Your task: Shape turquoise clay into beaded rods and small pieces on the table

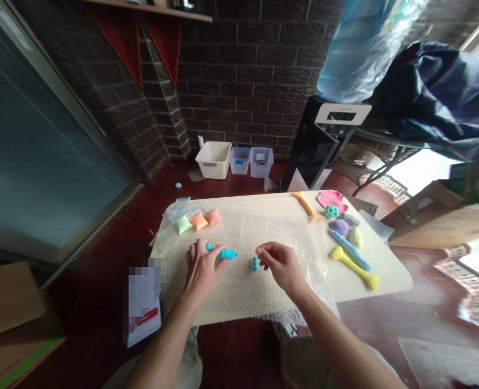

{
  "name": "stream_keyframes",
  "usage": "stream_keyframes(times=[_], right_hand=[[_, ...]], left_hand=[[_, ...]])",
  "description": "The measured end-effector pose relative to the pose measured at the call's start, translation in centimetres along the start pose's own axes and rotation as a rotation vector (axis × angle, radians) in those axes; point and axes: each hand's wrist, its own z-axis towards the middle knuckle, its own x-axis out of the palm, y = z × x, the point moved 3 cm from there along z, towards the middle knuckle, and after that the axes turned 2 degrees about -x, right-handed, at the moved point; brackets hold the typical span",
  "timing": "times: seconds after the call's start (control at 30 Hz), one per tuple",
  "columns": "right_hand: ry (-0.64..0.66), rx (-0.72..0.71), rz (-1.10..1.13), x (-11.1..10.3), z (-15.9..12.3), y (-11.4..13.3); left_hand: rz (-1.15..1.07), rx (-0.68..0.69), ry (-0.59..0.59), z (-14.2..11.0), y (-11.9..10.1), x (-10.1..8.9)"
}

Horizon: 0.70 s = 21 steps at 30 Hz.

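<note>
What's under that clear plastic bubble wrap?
A pale, wood-toned tabletop shows through the bubble wrap; whatever lies behind the left hand and right hand is covered.

We see a dark brick wall [247, 59] with pale joints across the back, meeting a glossy, dark red floor [113, 243]. To our left stands a large greyish panel [40, 140] in a pale frame; above, red brackets [120, 40] carry a shelf [154, 7]. Against the wall we find a white bin [215, 172] beside two clear bins. Right of these rises a black water dispenser [304, 146] topped by a blue bottle [348, 54]. Our pale, round-cornered tabletop [389, 275] stands before them, while bright light enters from the right, past cardboard boxes.
</note>
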Motion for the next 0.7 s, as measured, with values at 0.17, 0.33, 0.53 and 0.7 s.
stream_keyframes(times=[0.17, 0.33, 0.53, 0.7], right_hand=[[-0.052, -0.060, 0.012, -0.4, 0.2, -0.2], [-0.002, -0.140, 0.030, 0.3, -0.3, -0.3], [0.026, -0.203, -0.133, 0.8, -0.7, -0.1], [0.023, -0.213, -0.096, 1.3, -0.8, -0.1]], left_hand=[[-0.166, 0.082, -0.075, 0.2, -0.8, -0.3], [-0.363, 0.110, -0.057, 0.1, -2.2, -0.5], [-0.451, 0.117, -0.047, 0.0, -2.8, -0.7], [-0.466, 0.130, -0.079, -0.2, -2.8, -0.9]])
